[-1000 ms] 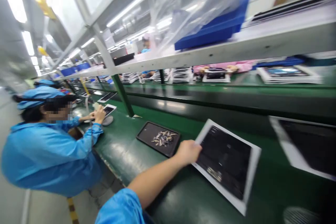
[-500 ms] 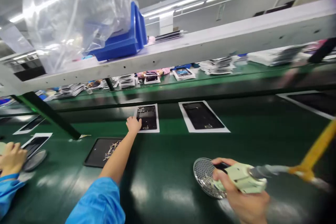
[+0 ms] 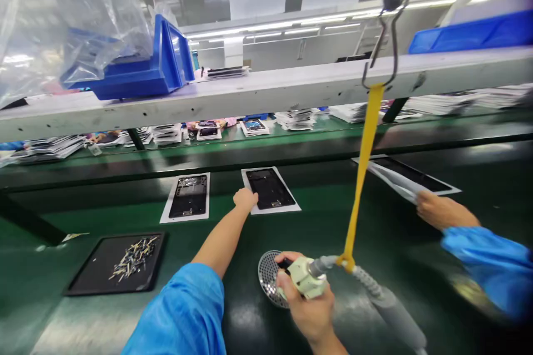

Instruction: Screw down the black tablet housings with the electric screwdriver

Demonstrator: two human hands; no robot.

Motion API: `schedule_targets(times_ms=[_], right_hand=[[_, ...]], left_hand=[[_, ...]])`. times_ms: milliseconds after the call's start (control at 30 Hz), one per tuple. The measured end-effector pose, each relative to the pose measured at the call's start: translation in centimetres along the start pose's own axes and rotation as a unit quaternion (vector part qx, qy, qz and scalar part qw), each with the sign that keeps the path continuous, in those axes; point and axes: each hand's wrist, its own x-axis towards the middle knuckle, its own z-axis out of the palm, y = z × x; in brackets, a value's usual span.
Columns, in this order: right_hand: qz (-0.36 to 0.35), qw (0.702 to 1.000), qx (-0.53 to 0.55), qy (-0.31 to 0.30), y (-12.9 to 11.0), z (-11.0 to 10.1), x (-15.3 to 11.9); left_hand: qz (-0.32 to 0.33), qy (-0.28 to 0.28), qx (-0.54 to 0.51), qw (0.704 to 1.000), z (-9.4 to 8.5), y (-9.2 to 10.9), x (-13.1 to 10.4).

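My left hand (image 3: 245,199) reaches forward to the left edge of a black tablet housing (image 3: 272,188) that lies on a white sheet (image 3: 283,209). Its fingers are curled at that edge; their tips are partly hidden. Closer to me, my right hand (image 3: 310,308) is wrapped round a pale green electric screwdriver (image 3: 306,277) with a grey cable. The tool's tip cannot be seen. Just left of it is a round perforated metal plate (image 3: 270,277), partly covered by the fingers. Another tablet housing (image 3: 189,197), with metal parts at its top, lies to the left.
A black tray (image 3: 87,272) holds a heap of small parts (image 3: 135,258). A yellow strap (image 3: 364,161) hangs from a hook to the cable. At right, a co-worker's hand (image 3: 445,211) grips a sheet under another housing (image 3: 412,175). A white shelf (image 3: 266,86) with blue bins crosses above.
My left hand has gone from the left housing to the one on its right. The view has swung right, bringing in the hook and a co-worker's hand. My right hand still holds the screwdriver.
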Motion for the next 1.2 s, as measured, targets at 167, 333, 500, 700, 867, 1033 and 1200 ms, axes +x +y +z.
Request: schedule_targets(times_ms=[167,333,500,700,867,1033,1200], right_hand=[[0.004,1.000,-0.004,0.010,0.6,-0.2,-0.5],[-0.006,1.000,-0.005,0.018,0.4,-0.1,-0.2],[-0.024,1.000,0.005,0.007,0.1,0.1,0.3],[-0.006,0.999,0.010,0.030,-0.4,0.1,0.7],[-0.002,0.999,0.028,0.020,-1.0,-0.4,1.2],[0.010,1.000,0.017,0.020,-1.5,-0.7,1.2],[0.011,0.999,0.034,0.028,-1.7,-0.2,0.9]], left_hand=[[-0.068,-0.034,-0.043,0.996,0.1,0.5,1.5],[-0.088,-0.028,-0.082,0.992,-0.1,0.4,1.5],[-0.063,0.036,-0.110,0.991,-1.0,-0.8,0.4],[0.005,0.094,-0.153,0.984,-4.6,-7.0,-4.4],[0.030,0.120,-0.183,0.975,-6.8,-16.5,-14.3],[0.022,0.078,-0.294,0.952,-5.9,-23.9,-25.5],[-0.034,0.017,-0.356,0.934,-3.4,-25.9,-33.0]])
